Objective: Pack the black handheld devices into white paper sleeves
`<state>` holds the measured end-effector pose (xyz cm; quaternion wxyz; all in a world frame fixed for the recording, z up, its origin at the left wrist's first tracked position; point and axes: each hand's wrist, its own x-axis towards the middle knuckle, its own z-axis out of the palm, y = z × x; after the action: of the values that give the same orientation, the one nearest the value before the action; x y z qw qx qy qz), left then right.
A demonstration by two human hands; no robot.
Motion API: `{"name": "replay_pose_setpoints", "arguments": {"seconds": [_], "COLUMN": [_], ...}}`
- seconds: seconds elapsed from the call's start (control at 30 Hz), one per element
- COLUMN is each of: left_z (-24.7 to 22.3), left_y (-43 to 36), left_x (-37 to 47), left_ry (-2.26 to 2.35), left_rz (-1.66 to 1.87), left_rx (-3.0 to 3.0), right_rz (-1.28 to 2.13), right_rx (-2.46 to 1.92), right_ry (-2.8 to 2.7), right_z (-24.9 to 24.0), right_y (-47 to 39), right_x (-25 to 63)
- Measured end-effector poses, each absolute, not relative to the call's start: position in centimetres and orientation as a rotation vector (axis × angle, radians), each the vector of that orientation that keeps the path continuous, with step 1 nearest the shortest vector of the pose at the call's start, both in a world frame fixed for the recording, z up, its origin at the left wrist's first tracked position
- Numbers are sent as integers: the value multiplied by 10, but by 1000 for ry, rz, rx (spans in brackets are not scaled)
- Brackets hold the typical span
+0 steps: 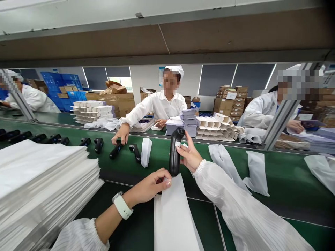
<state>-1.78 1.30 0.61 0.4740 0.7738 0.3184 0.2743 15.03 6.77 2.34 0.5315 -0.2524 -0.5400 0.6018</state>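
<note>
Just right of the frame's centre, a black handheld device (175, 153) stands nearly upright, its long axis close to vertical, the bent head leaning to the upper right and the rounded end pointing down at the mouth of a white paper sleeve (174, 219). The sleeve runs lengthwise to the bottom edge. The right hand (192, 157) grips the device's upper half from the right, forearm rising from the lower right. Apart from it, the left hand (151, 186) pinches the sleeve's upper left corner, forearm angling up from the lower left, beside a stack of white paper (44, 184).
</note>
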Motion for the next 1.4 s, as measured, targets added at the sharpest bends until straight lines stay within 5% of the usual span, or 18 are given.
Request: {"name": "replay_pose_setpoints", "arguments": {"seconds": [0.83,1.13,1.4], "left_z": [61,55,6], "left_y": [-19,-11,4], "left_x": [9,11,-22], "left_ry": [865,929,1242], "left_rz": [1308,1328,269], "left_rx": [1517,1517,2020], "right_rz": [1949,1607,891], "right_rx": [-248,-677,-1252], "right_ry": [-1397,-1021,-1182], "right_z": [5,0,-23], "right_y": [-12,3,113], "right_x": [157,135,224]}}
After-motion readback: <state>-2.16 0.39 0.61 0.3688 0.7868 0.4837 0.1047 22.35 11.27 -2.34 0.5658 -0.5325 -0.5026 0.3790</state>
